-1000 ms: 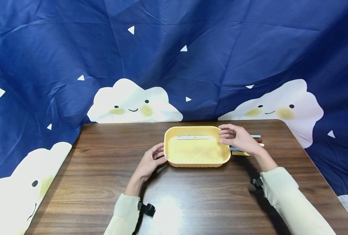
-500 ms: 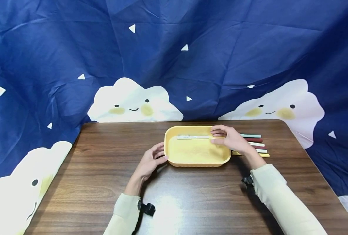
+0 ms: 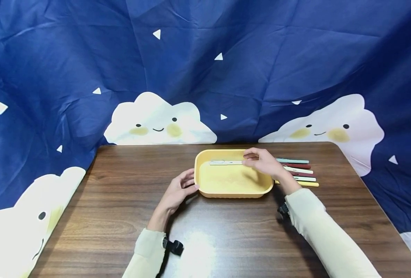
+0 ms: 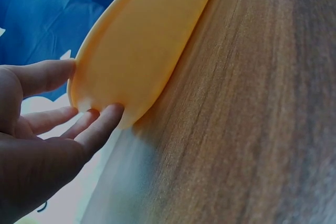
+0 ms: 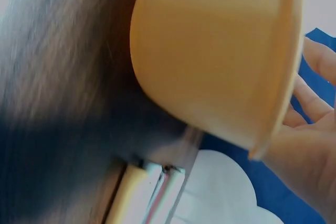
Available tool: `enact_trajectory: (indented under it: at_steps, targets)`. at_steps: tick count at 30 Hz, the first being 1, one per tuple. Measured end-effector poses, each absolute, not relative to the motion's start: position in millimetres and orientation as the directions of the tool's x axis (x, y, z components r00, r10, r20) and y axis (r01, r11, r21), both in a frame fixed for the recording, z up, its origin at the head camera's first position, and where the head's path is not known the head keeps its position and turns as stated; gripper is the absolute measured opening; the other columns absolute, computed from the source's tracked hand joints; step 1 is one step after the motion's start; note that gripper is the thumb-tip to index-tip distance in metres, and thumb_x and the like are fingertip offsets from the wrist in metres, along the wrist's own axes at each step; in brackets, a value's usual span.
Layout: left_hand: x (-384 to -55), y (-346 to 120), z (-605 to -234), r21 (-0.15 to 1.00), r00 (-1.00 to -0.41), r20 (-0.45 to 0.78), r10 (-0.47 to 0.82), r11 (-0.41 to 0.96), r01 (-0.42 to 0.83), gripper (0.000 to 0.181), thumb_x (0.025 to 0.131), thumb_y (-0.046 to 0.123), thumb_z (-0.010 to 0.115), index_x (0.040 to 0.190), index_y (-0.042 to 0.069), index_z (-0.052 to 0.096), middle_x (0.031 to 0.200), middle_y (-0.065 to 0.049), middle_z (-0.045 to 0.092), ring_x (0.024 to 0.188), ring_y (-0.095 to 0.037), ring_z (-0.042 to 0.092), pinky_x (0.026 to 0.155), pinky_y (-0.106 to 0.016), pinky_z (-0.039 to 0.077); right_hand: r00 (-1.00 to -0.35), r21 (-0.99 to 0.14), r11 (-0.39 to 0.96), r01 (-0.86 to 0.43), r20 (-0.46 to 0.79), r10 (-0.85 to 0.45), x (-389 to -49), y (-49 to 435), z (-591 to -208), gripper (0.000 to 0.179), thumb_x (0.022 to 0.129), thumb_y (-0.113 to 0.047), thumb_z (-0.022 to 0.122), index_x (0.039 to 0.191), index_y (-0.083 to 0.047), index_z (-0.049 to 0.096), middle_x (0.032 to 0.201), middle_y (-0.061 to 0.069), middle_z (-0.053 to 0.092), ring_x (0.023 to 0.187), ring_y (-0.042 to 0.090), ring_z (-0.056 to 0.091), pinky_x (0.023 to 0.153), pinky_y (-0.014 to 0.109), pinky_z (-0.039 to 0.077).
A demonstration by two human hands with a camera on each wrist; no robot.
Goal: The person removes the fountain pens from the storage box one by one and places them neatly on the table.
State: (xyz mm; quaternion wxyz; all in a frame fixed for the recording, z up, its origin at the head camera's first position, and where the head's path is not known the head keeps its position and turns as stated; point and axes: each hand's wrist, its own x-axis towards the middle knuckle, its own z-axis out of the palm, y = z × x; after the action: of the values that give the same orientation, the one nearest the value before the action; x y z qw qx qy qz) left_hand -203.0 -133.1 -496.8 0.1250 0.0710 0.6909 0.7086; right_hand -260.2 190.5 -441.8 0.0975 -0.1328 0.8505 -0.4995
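A yellow tray stands on the wooden table with a slim white pen lying along its far inner side. My left hand touches the tray's left end from outside; in the left wrist view its fingertips meet the tray wall. Over the tray's right part reaches my right hand, thumb low by the pen's right end, the other fingers above it and bent. Whether the thumb touches the pen I cannot tell. The tray's rim hides part of those fingers in the right wrist view.
Several pens in mint, dark red, white and yellow lie side by side right of the tray, partly behind the right forearm. A blue cloth with cloud prints hangs behind the table's far edge.
My right hand has moved left over the tray toward the pen's right end, uncovering more of the pens on the right. My left hand, the tray and the white pen stay put.
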Motion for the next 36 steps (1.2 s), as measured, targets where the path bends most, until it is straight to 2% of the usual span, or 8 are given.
enact_trajectory:
  at_steps: [6,12,19,26,30,36]
  targets:
    - [-202,-132,-497,0.998,-0.960,-0.062,0.275,-0.007,-0.066,0.063,0.092,-0.004,0.067,0.149,-0.006,0.042,0.140,-0.028,0.051,0.129,-0.041,0.051,0.095,-0.029,0.050,-0.946,-0.821,0.527,-0.222,0.052,-0.319,-264,179,-458,0.039,0.095,-0.005,0.067,0.127,0.016,0.059,0.123,0.032,0.063,0.116,0.044,0.059,0.101,0.049,0.046]
    - [-201,-132,-497,0.997,-0.956,-0.068,0.285,-0.007,-0.073,0.062,0.092,-0.004,0.066,0.149,-0.005,0.041,0.142,-0.027,0.050,0.129,-0.040,0.051,0.095,-0.030,0.050,-0.959,-0.773,0.594,-0.222,0.063,-0.278,-266,173,-476,0.038,0.093,-0.006,0.068,0.126,0.013,0.062,0.123,0.028,0.066,0.117,0.044,0.059,0.102,0.053,0.045]
    - [-203,-133,-497,0.998,-0.957,-0.061,0.283,-0.016,-0.068,0.062,0.092,-0.004,0.066,0.149,-0.007,0.041,0.142,-0.028,0.050,0.129,-0.041,0.052,0.096,-0.030,0.050,-0.976,-0.767,0.619,-0.170,0.045,-0.212,-266,167,-483,0.038,0.088,-0.004,0.072,0.122,0.012,0.066,0.116,0.026,0.069,0.108,0.039,0.062,0.095,0.047,0.049]
    - [-203,-133,-496,0.997,-0.958,-0.065,0.279,-0.015,-0.072,0.063,0.092,-0.005,0.066,0.150,-0.006,0.040,0.142,-0.028,0.049,0.129,-0.041,0.051,0.096,-0.031,0.050,-0.984,-0.646,0.752,-0.131,-0.010,-0.180,-266,167,-482,0.028,0.080,-0.005,0.078,0.108,0.000,0.077,0.101,0.013,0.075,0.086,0.024,0.064,0.074,0.033,0.048]
    - [-203,-133,-496,0.997,-0.958,-0.068,0.278,-0.016,-0.075,0.063,0.092,-0.005,0.066,0.150,-0.006,0.041,0.143,-0.028,0.049,0.130,-0.040,0.051,0.096,-0.030,0.050,-0.986,-0.604,0.788,-0.121,-0.021,-0.167,-267,166,-482,0.025,0.078,-0.007,0.080,0.104,-0.005,0.079,0.091,0.006,0.074,0.082,0.020,0.064,0.072,0.032,0.048]
    - [-202,-133,-496,0.997,-0.957,-0.066,0.281,-0.013,-0.073,0.063,0.092,-0.005,0.066,0.150,-0.006,0.040,0.142,-0.028,0.050,0.129,-0.040,0.052,0.096,-0.030,0.050,-0.978,-0.619,0.771,-0.152,-0.019,-0.208,-268,165,-483,0.022,0.078,-0.004,0.082,0.099,-0.004,0.080,0.083,0.003,0.072,0.076,0.013,0.059,0.068,0.028,0.045]
